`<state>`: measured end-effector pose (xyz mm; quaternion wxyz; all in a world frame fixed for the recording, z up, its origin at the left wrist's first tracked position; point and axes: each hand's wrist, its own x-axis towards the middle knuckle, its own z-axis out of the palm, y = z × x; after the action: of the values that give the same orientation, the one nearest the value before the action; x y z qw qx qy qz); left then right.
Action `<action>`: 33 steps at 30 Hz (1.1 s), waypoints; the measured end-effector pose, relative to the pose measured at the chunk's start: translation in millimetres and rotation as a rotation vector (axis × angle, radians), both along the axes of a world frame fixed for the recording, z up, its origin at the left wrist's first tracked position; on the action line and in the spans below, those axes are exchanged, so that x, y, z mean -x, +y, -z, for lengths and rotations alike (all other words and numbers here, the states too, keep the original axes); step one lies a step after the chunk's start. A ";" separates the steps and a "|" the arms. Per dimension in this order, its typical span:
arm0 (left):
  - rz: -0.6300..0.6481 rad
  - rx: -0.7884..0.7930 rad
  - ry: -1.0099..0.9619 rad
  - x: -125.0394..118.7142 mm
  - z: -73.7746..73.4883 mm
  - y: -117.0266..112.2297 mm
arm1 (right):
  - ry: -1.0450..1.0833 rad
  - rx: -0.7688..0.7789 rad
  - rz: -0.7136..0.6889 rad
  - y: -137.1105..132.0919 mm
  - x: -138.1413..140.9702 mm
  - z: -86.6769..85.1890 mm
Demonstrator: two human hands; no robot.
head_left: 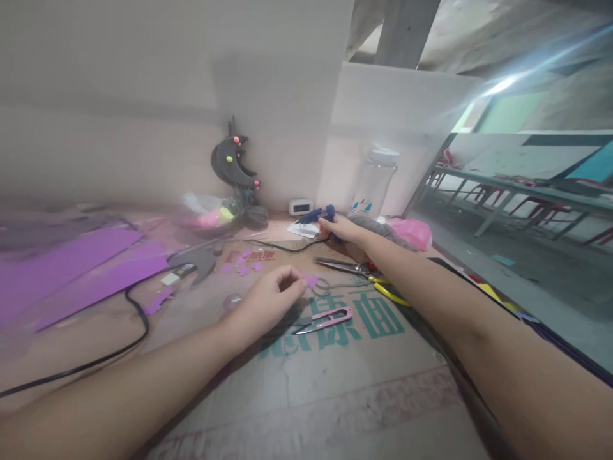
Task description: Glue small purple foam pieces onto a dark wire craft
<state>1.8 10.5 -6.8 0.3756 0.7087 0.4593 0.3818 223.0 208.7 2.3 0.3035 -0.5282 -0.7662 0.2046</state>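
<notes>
My left hand point(275, 291) is closed in a pinch on a small purple foam cutout point(312, 281) above the cardboard. At the back, my right hand point(345, 231) is wrapped round a blue glue gun point(311, 216), whose nozzle points left over a white slip of paper point(302, 230). Pink thread snips point(331, 319) lie just to the right of my left hand. Scissors point(341, 265) and yellow-handled pliers point(390, 292) lie below my right forearm, partly overlapped. Several more small purple cutouts point(243, 263) are scattered behind my left hand.
Purple sheets point(96, 268) and a black cable point(110, 352) lie on the left. A dark crescent decoration point(230, 163) stands against the wall. At the back are a white digital clock point(301, 207), a clear bottle point(376, 182) and a pink bag point(412, 233). Printed cardboard point(335, 402) covers the tabletop.
</notes>
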 end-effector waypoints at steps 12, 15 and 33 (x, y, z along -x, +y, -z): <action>0.000 0.021 -0.025 0.2 1.5 0.7 | -0.173 -0.075 0.139 -21.7 -8.2 -12.1; -0.006 0.018 -0.048 -0.3 -0.2 0.2 | -0.167 -0.108 0.155 -45.5 -13.0 -16.6; -0.026 0.039 -0.128 -0.8 -2.8 -0.9 | -0.347 -0.300 -0.367 -174.6 6.0 9.0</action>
<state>2.7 9.7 -4.0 0.4131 0.6692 0.4509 0.4222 217.0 34.1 -6.7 0.2006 -0.3572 -0.9110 0.0469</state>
